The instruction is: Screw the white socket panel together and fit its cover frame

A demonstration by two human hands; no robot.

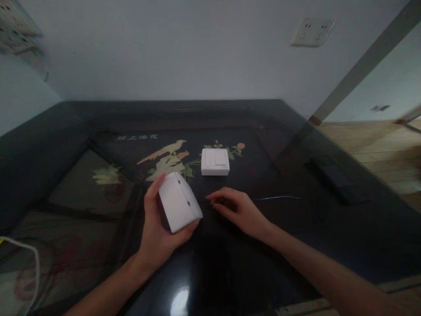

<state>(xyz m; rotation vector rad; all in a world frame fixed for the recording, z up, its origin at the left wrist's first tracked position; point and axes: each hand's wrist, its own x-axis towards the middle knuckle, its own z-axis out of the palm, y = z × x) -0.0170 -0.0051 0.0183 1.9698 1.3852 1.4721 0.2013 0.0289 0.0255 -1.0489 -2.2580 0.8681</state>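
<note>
L hand (157, 237) grips 1 wht box (177, 202), 2nd wht box (215, 162) on tbl (250, 281), R hand (242, 210) curled, can't tell if holding.

Pale wall (184, 57) fills the top of my remote view. I note a socket panel (313, 32) on it at right, more sockets (15, 37) at far upper left. Dark, glossy surface (213, 115) reaches back to the wall; I can pick out a bird-and-flower design (166, 150) and a row of characters (137, 137). Bright reflection (180, 300) low in view. At right, a darker strip (365, 63) slants down; beyond it, light plank floor (348, 138). Lighting dim.
</note>
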